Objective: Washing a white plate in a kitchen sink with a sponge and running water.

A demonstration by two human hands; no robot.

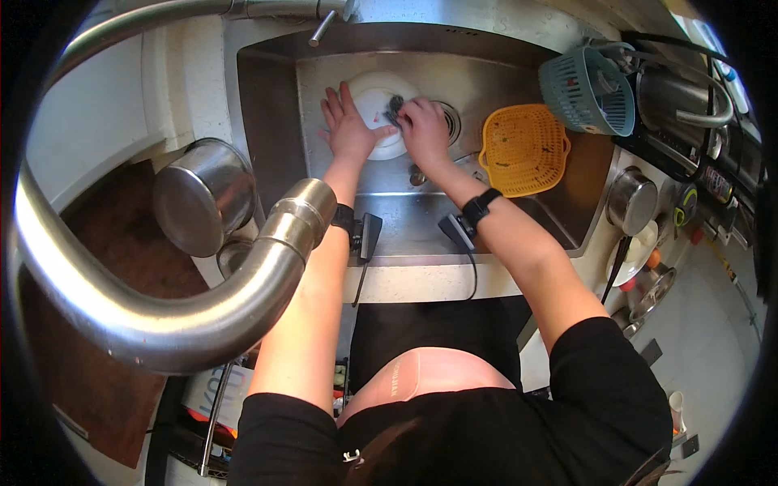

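A white round plate (369,104) lies face unclear on the floor of the stainless steel sink (389,228). My left hand (351,130) holds it at the left rim, thumb across the surface and the other fingers spread out past the edge. Pinched in the fingers of my right hand (425,129) is a dark scouring pad (394,107), which rests against the plate. Small reddish marks show on the plate near the pad. Part of the drain (453,123) appears just right of my right hand.
An orange plastic basket (524,152) with dark scraps stands in the sink's right side. A blue basket (586,91) hangs over the right rim. The curved steel faucet spout (182,328) crosses the left foreground. Steel pots (203,197) flank the sink. Both wrists carry strapped devices with cables.
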